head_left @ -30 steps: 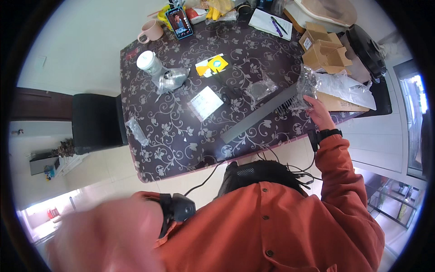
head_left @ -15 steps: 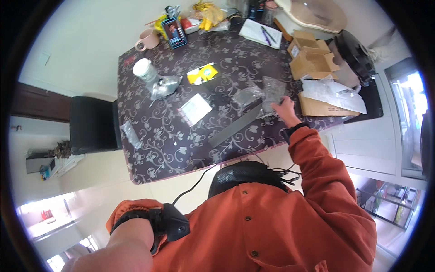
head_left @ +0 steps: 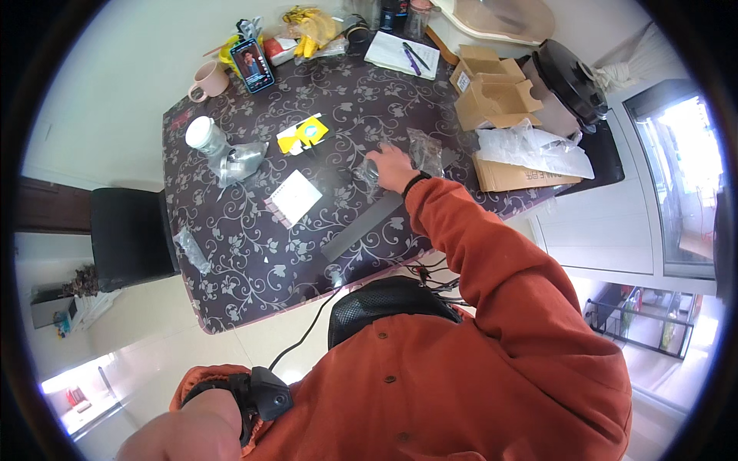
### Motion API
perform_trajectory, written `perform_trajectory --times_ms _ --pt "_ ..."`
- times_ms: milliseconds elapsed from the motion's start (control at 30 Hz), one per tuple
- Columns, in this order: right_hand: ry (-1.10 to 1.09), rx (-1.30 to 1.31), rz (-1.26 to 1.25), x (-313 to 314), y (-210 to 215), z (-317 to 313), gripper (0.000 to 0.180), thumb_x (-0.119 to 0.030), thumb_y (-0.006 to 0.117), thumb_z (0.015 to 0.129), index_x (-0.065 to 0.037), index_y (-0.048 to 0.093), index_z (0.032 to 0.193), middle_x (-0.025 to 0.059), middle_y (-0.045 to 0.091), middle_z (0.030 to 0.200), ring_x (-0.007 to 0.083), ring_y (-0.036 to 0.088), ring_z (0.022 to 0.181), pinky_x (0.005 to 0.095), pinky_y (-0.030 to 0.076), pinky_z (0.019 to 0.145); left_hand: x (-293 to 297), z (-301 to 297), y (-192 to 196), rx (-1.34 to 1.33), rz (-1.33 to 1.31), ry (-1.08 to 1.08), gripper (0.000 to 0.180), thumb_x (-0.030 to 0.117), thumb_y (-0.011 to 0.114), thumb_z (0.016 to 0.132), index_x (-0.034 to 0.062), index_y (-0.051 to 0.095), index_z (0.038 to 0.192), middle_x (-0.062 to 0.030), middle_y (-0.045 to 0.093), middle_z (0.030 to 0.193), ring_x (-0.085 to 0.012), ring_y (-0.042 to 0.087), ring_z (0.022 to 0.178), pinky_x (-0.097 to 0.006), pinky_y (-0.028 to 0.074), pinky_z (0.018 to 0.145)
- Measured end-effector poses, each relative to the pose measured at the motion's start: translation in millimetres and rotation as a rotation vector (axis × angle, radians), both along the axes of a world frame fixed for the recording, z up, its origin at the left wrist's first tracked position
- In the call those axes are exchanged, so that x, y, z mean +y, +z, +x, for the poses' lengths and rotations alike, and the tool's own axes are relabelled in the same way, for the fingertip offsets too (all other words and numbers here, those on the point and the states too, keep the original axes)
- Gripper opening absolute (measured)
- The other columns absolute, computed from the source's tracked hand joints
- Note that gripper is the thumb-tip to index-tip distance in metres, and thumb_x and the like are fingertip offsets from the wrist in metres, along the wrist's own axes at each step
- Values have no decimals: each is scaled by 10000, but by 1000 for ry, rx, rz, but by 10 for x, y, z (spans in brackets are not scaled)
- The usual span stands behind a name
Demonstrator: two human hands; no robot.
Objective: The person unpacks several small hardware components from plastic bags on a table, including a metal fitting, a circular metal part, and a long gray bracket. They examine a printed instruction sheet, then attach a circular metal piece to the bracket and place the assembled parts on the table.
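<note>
In the head view, the person's right hand (head_left: pixel 392 167) reaches across the desk (head_left: pixel 231 300), palm down, its fingers bent over a clear wrap (head_left: pixel 368 174). The fingers meet the wrap from above, which suits something so thin and loose, but whether they grasp it or only press on it cannot be told. The left hand (head_left: pixel 181 438) is low and close to the lens, cut off by the lower edge, so its grip cannot be told either; it is well apart from the desk.

The wrap lies near the desk's middle. A 2nd plastic sheet (head_left: pixel 427 150) sits just right of the right hand. The grey bar (head_left: pixel 361 229) lies flat and slantwise, its upper part hidden by the right sleeve (head_left: pixel 453 219); lying flat probably keeps so long a piece steady. Left of it is a paper pad (head_left: pixel 294 200), with a yellow card (head_left: pixel 304 134) beyond.

At the back, the phone (head_left: pixel 252 65) stands propped up, likely so its screen faces the person. 2 pens (head_left: pixel 413 58) rest on the notebook (head_left: pixel 396 54). The open box (head_left: pixel 496 101) and flat carton (head_left: pixel 523 178) sit at the right, seemingly to leave working room.
</note>
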State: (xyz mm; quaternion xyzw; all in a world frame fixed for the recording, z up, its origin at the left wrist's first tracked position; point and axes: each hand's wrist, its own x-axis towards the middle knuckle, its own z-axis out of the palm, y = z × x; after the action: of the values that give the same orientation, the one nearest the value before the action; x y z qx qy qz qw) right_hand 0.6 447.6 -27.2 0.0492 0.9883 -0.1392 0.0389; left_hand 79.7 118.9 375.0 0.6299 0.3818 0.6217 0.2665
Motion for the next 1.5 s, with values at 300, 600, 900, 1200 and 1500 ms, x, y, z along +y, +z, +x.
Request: perform_trajectory --times_ms 300,600,900,1200,1500 --pt "-46 195 -377 801 281 503 375 -141 663 723 -88 620 1092 130 644 1116 315 605 1024 406 481 866 542 -183 -1909 -51 -670 719 155 86 653 832 -7 625 952 -61 619 827 -133 579 750 -255 455 684" --pt "-1240 115 -543 2545 -53 1548 302 -288 680 794 -26 650 939 101 648 839 218 621 765 322 499 661 1662 -202 -3160 468 -887 614 687 185 753 739 203 454 1358 -252 345 1420 -392 514 1157 -399 448 966" --pt "-1614 748 -1363 3198 -277 1349 221 -190 715 817 -13 612 899 67 580 772 159 526 609 287 443 513 2797 -254 -3519 786 -999 553 718 153 795 688 241 479 1327 -262 127 1514 -481 281 1325 -459 349 1065" --pt "-1460 799 -1717 3354 -220 1378 184 -209 620 918 -41 555 952 51 553 803 159 516 629 265 439 479 2795 -279 -3727 755 -990 739 442 129 784 690 117 511 1037 -250 192 1488 -471 358 1265 -456 399 1020" --pt "-1375 769 -1481 3655 -244 2018 259 -295 641 869 -68 586 982 44 581 788 158 515 578 300 386 482 2772 -271 -3741 629 -999 879 611 171 777 691 102 457 1208 -279 281 1441 -438 402 1228 -440 390 1011"
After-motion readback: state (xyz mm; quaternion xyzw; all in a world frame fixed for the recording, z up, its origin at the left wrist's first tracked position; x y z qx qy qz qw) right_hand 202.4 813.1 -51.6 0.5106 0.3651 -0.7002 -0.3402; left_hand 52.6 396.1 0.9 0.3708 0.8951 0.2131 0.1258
